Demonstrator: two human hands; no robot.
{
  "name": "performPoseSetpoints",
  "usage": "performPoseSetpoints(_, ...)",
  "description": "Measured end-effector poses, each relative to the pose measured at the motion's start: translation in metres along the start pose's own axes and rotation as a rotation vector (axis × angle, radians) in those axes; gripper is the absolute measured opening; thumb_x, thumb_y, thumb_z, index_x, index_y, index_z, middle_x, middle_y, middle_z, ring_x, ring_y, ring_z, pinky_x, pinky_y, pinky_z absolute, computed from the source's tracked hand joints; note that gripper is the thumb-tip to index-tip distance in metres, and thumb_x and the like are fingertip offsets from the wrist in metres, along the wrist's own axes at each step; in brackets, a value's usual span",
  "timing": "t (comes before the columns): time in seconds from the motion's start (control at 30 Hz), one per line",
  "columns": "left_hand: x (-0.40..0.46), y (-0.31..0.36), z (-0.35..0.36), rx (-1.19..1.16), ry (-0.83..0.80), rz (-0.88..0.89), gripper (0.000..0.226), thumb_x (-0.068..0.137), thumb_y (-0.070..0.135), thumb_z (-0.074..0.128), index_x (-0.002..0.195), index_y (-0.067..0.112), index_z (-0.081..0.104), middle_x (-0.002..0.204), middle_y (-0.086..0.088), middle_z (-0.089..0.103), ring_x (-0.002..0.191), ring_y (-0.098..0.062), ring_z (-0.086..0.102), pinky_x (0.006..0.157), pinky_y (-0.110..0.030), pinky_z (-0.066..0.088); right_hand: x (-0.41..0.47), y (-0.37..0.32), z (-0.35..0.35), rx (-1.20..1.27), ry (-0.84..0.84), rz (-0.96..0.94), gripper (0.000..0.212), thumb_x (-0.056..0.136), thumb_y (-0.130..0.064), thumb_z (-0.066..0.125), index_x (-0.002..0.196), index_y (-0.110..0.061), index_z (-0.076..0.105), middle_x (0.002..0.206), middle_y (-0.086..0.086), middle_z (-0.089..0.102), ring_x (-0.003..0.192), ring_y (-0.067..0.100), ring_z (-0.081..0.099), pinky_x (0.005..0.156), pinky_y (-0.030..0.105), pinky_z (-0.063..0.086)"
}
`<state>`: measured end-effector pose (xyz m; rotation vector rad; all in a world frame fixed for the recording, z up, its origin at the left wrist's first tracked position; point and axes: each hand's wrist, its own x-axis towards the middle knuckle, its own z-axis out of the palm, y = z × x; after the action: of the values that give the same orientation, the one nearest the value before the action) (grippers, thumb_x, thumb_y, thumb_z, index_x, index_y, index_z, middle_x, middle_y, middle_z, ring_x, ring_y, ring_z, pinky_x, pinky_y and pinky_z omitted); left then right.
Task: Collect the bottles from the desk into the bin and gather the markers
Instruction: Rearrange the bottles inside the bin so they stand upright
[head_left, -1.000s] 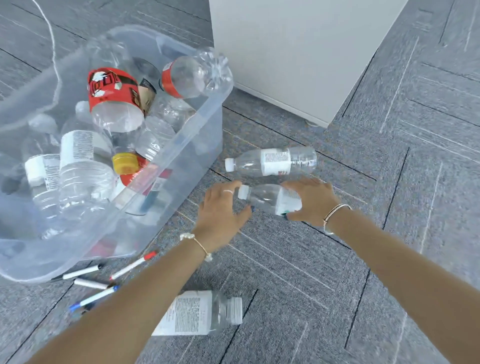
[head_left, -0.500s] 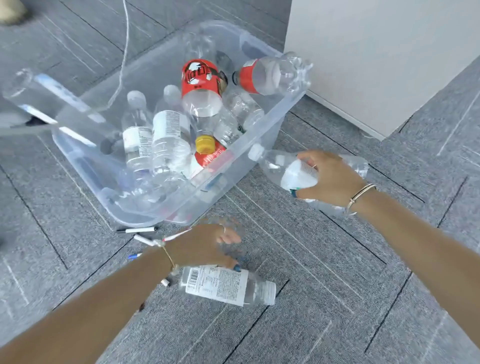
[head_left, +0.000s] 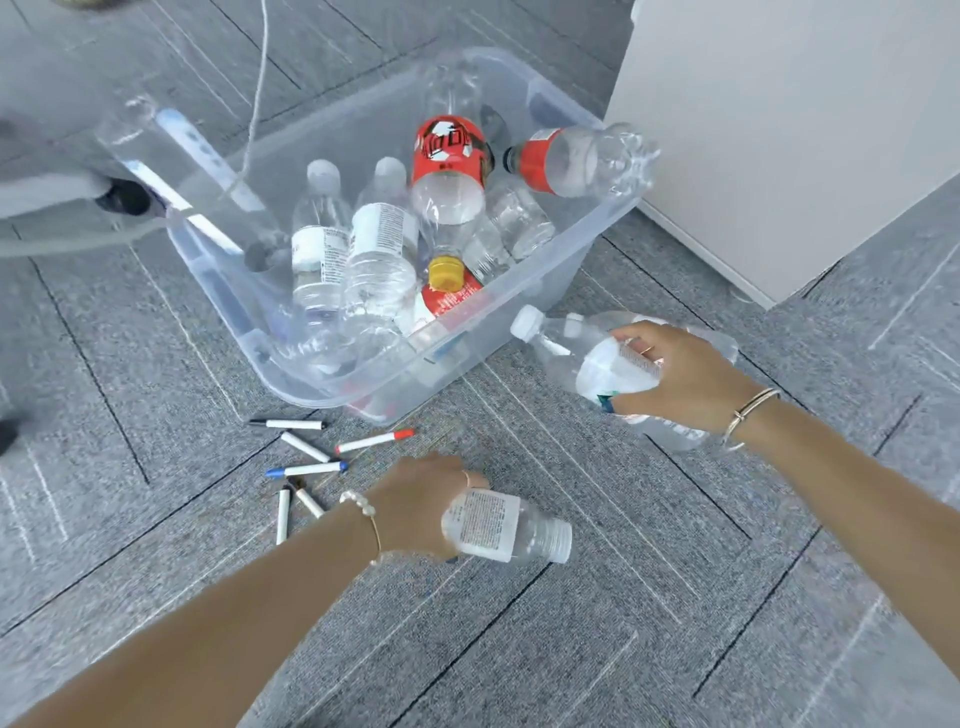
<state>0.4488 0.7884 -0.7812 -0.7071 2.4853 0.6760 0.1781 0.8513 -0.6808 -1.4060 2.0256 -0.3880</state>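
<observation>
Clear plastic bin (head_left: 519, 332) sits on grey carpet, already holding a pile of bottles; one red-label bottle (head_left: 576, 162) rests across the bin's far-right rim.

Right hand (head_left: 680, 379) is wrapped around a clear water bottle (head_left: 597, 364), just off the bin's near-right corner. White cap end points at the bin, long axis running from the hand toward that corner. A second clear bottle seems to lie under or behind that hand; can't tell if it's also held.

Left hand (head_left: 426, 504) is closed over the neck end of another labelled bottle (head_left: 506, 527), nearer the camera than the bin. That bottle lies roughly crosswise to the bin's front wall, base pointing right, away from the hand. Lifted or on the carpet: can't tell.

Markers (head_left: 311, 467), about six, lie loose on the carpet just in front of the bin's near corner, left of the left hand, pointing all ways. Not gathered yet.

Judgement: right hand is nearer the bin and cap-first, so its bottle likely goes in with a short up-and-over of the rim. Left hand's bottle has further to go; left hand is also the closer one to the markers.
</observation>
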Motion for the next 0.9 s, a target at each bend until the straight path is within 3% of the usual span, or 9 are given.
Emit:
performPoseSetpoints(0.1, -0.004, 0.019, -0.023, 0.004, 0.052, 0.0, 0.071, 0.057, 0.064, 0.068, 0.118, 0.031, 0.05, 0.1, 0.009, 0.054, 0.092, -0.015, 0.053, 0.083, -0.037, 0.052, -0.013, -0.007, -0.017, 0.076, 0.025, -0.037, 0.065, 0.062, -0.017, 0.081, 0.116, -0.033, 0.049, 0.098, -0.026, 0.048, 0.092, 0.0, 0.051, 0.075, 0.002, 0.035)
performPoseSetpoints(0.2, -0.019, 0.047, -0.065, -0.047, 0.089, 0.095, 0.077, 0.067, 0.056, 0.069, 0.135, 0.035, 0.038, 0.107, 0.009, 0.052, 0.1, -0.01, 0.049, 0.091, -0.028, 0.046, -0.033, -0.012, -0.045, 0.158, 0.049, -0.062, 0.066, 0.061, -0.02, 0.082, 0.112, -0.042, 0.047, 0.102, -0.028, 0.049, 0.097, -0.008, 0.051, 0.089, 0.018, 0.039)
performPoseSetpoints(0.3, -0.031, 0.065, -0.107, -0.159, 0.203, 0.14, 0.079, 0.067, 0.057, 0.07, 0.135, 0.038, 0.037, 0.116, 0.009, 0.054, 0.109, -0.009, 0.05, 0.095, -0.029, 0.045, -0.05, -0.022, -0.087, 0.249, 0.185, -0.082, 0.062, 0.06, -0.019, 0.081, 0.106, -0.047, 0.051, 0.107, -0.02, 0.058, 0.1, -0.004, 0.056, 0.092, 0.025, 0.043)
performPoseSetpoints(0.4, -0.05, 0.076, -0.153, -0.3, 0.348, 0.162, 0.075, 0.064, 0.052, 0.075, 0.131, 0.04, 0.043, 0.12, 0.017, 0.055, 0.107, -0.002, 0.051, 0.092, -0.019, 0.044, -0.055, -0.047, -0.133, 0.343, 0.351, -0.104, 0.055, 0.065, -0.014, 0.078, 0.103, -0.045, 0.053, 0.103, -0.015, 0.061, 0.096, -0.003, 0.058, 0.088, 0.029, 0.047)
performPoseSetpoints(0.53, -0.085, 0.062, -0.216, -0.623, 0.557, 0.108, 0.049, 0.065, 0.041, 0.08, 0.105, 0.048, 0.051, 0.101, 0.027, 0.06, 0.087, 0.016, 0.056, 0.074, 0.0, 0.04, -0.041, -0.098, -0.169, 0.399, 0.396, -0.14, 0.051, 0.071, -0.031, 0.072, 0.118, -0.033, 0.052, 0.102, -0.018, 0.063, 0.088, -0.005, 0.06, 0.075, 0.021, 0.047)
performPoseSetpoints(0.7, -0.113, 0.01, -0.252, -0.764, 0.893, -0.215, 0.043, 0.074, 0.054, 0.068, 0.106, 0.027, 0.057, 0.07, 0.012, 0.056, 0.058, -0.003, 0.052, 0.053, -0.019, 0.04, -0.005, -0.166, -0.137, 0.455, 0.252, -0.15, 0.02, 0.074, -0.042, 0.067, 0.091, -0.038, 0.057, 0.094, -0.012, 0.067, 0.077, -0.005, 0.062, 0.062, 0.016, 0.048)
performPoseSetpoints(0.77, -0.115, -0.007, -0.248, -0.783, 0.97, -0.355, 0.061, 0.076, 0.057, 0.064, 0.125, 0.027, 0.043, 0.067, 0.005, 0.047, 0.062, -0.015, 0.049, 0.057, -0.029, 0.037, 0.014, -0.186, -0.106, 0.49, 0.242, -0.099, 0.038, 0.072, -0.053, 0.065, 0.103, -0.033, 0.056, 0.097, -0.009, 0.066, 0.081, 0.002, 0.062, 0.068, 0.023, 0.051)
performPoseSetpoints(0.83, -0.112, -0.016, -0.239, -0.812, 0.991, -0.389, 0.075, 0.078, 0.059, 0.059, 0.139, 0.03, 0.026, 0.078, -0.008, 0.056, 0.074, -0.027, 0.054, 0.065, -0.031, 0.038, 0.032, -0.202, -0.072, 0.521, 0.279, -0.056, 0.059, 0.069, -0.059, 0.064, 0.116, -0.027, 0.048, 0.109, -0.001, 0.062, 0.092, 0.014, 0.062, 0.08, 0.034, 0.051)
performPoseSetpoints(0.9, -0.101, -0.026, -0.228, -0.827, 1.022, -0.373, 0.07, 0.083, 0.054, 0.056, 0.14, 0.033, 0.021, 0.116, -0.016, 0.058, 0.093, -0.03, 0.056, 0.077, -0.032, 0.039, 0.046, -0.214, -0.039, 0.54, 0.369, -0.062, 0.063, 0.073, -0.051, 0.064, 0.125, -0.024, 0.038, 0.122, 0.007, 0.053, 0.104, 0.023, 0.055, 0.09, 0.036, 0.044)
